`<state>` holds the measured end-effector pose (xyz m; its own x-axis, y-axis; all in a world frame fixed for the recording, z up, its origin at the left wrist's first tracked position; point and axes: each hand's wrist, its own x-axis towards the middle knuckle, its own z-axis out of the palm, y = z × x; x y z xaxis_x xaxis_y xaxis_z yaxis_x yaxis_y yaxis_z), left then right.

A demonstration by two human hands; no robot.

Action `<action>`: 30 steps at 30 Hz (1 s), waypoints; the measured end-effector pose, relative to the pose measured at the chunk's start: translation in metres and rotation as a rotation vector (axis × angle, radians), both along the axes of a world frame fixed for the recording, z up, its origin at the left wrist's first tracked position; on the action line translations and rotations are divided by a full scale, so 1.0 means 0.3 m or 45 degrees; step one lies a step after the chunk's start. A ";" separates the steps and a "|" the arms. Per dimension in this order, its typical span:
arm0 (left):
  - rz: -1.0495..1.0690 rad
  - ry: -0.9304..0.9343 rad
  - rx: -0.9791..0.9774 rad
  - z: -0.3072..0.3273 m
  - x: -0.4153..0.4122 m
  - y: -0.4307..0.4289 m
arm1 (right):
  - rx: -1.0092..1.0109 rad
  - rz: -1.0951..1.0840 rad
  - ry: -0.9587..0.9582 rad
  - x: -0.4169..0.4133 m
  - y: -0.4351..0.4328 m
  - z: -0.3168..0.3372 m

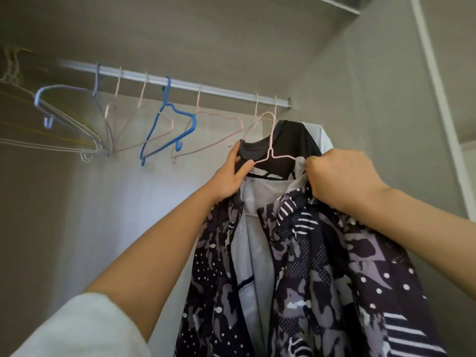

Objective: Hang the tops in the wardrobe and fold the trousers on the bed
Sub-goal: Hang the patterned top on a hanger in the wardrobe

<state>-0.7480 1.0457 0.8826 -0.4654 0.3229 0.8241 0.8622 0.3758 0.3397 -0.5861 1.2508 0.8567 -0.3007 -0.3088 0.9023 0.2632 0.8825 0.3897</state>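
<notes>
Grey wardrobe (231, 34) interior, rail (180, 85) crossing from 10 to 2 o'clock. Patterned jacket (322, 266) sits on a pink hanger (271, 140) at 1 o'clock, left hand (226, 176) and right hand (342, 181) each gripping a collar side. Advise seating both shoulders evenly before release.

Dark navy jacket (322, 266) with grey camouflage, dots and stripes; black top (293, 140); blue hanger (180, 112); pink hanger (270, 151).

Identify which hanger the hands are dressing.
The pink wire hanger at the rail's right end, its neck between the left hand and right hand, which grip the patterned jacket; the blue hanger and its neighbours hang bare.
</notes>
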 end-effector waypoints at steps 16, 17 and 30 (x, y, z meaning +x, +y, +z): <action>-0.149 0.078 0.091 -0.089 0.066 -0.110 | -0.109 -0.099 0.065 -0.240 -0.273 0.380; -0.167 0.078 0.078 -0.106 0.075 -0.110 | -0.105 -0.109 0.082 -0.268 -0.291 0.403; -0.009 0.018 0.087 -0.198 -0.038 -0.048 | -0.125 -0.177 0.106 -0.522 -0.483 0.516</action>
<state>-0.7593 1.0312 0.8231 -0.4515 0.2689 0.8508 0.8697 0.3458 0.3522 -0.7426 1.1059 1.0116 -0.2574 -0.1785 0.9497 0.4132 0.8681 0.2751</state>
